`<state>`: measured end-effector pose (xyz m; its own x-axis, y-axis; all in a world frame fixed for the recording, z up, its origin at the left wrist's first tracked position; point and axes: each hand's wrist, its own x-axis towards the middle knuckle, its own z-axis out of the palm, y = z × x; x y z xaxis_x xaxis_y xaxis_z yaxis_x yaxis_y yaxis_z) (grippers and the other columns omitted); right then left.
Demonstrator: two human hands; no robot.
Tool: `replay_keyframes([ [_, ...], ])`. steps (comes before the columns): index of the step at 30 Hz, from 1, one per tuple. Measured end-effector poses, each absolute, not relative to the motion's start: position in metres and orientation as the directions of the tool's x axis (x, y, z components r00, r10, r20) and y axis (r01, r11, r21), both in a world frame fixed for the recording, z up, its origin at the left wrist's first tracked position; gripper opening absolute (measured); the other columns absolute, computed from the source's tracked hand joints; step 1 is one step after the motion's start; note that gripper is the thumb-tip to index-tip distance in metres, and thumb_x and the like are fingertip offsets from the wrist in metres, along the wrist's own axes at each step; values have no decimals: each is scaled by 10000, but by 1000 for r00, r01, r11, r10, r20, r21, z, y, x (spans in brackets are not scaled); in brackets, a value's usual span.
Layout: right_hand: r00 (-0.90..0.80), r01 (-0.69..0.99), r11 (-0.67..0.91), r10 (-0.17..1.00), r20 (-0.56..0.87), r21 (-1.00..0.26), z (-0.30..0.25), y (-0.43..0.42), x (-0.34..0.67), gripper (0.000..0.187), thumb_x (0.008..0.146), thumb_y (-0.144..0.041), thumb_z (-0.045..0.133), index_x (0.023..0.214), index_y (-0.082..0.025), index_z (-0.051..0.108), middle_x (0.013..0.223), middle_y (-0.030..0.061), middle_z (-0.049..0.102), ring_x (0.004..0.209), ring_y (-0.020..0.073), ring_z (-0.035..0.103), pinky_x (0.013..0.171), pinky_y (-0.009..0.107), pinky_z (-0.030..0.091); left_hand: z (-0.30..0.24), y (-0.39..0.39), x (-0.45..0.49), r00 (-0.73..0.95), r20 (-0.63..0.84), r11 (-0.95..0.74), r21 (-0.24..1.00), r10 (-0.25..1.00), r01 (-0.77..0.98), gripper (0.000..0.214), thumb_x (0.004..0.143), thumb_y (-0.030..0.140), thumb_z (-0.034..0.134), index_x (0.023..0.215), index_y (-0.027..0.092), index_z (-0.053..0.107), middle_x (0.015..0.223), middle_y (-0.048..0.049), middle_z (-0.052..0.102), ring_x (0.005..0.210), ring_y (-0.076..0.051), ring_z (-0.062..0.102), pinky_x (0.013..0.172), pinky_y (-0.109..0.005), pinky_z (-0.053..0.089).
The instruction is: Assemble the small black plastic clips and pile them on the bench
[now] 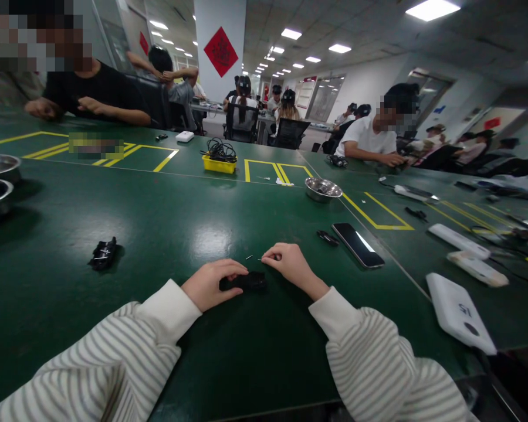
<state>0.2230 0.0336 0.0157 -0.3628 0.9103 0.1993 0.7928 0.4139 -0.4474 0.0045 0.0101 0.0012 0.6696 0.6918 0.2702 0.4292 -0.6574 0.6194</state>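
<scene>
My left hand [216,282] is closed around one end of a small black oblong part [254,281] that lies on the green table. Thumb and fingers grip it from both sides. Just beyond that part, my right hand [289,264] pinches a tiny thin metal pin [260,259] between thumb and fingertips. A second small metal pin [249,257] lies on the table between the two hands. The fine shape of both pins is too small to make out.
A crumpled black piece [103,254] lies to the left. On the right are a phone [358,245], a small black part [328,237] and a white power bank [460,313]. Farther back stand a steel bowl [323,189] and a yellow bin [219,164] with cables. Other people sit around.
</scene>
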Motion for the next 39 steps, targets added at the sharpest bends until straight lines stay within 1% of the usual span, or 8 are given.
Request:
replay_keyframes([
  [3,-380,855,370,924,46,-365,29,29,225,91,692,-184,586,679,-173,675,622,20,623,548,105,537,530,214,374,0,10,5,662,277,-665,597,696,449,310,722,189,557,1031,172,538,1021,-55,565,787,-129,551,738,-278,467],
  [6,-340,907,292,933,-119,-305,38,21,228,84,636,-94,584,604,-151,638,551,19,601,473,102,524,473,207,366,-1,9,5,653,277,-661,591,705,463,335,714,179,559,1047,176,524,1010,-53,561,810,-134,546,745,-279,463],
  [8,-323,919,270,933,-159,-286,40,17,228,93,597,-59,579,560,-142,600,527,16,585,435,95,504,438,202,353,0,9,5,646,269,-653,588,714,477,342,711,180,561,1050,176,521,994,-52,562,785,-132,545,731,-278,464],
  [10,-343,903,293,932,-117,-314,39,14,228,94,584,-55,568,545,-141,569,518,6,572,439,90,500,443,197,361,1,9,5,640,260,-644,587,723,490,348,708,179,564,1054,172,518,986,-52,563,757,-127,544,723,-279,466],
  [15,-428,704,418,895,128,-574,32,12,219,52,679,-143,531,682,-146,582,619,-4,587,542,75,523,534,181,409,3,9,7,641,255,-644,585,723,494,370,698,189,584,1061,169,514,1016,-57,560,774,-132,545,737,-280,463],
  [18,-439,617,482,867,235,-622,28,8,209,76,707,-178,534,709,-156,607,742,19,605,652,92,534,570,189,415,3,9,7,642,238,-636,583,729,505,359,700,197,591,1051,166,520,970,-52,581,798,-144,545,741,-286,461],
  [23,-489,540,504,840,236,-674,19,3,198,82,713,-176,548,713,-169,629,803,22,617,730,104,545,582,195,403,6,8,7,651,226,-638,578,724,508,343,698,177,589,1036,172,531,955,-47,592,847,-163,540,762,-300,452],
  [39,-457,598,487,860,228,-637,16,2,194,64,691,-177,579,687,-188,642,832,18,623,803,132,547,693,247,396,5,8,10,656,245,-648,584,714,488,343,693,151,587,1031,176,528,988,-46,568,881,-163,536,784,-305,446],
])
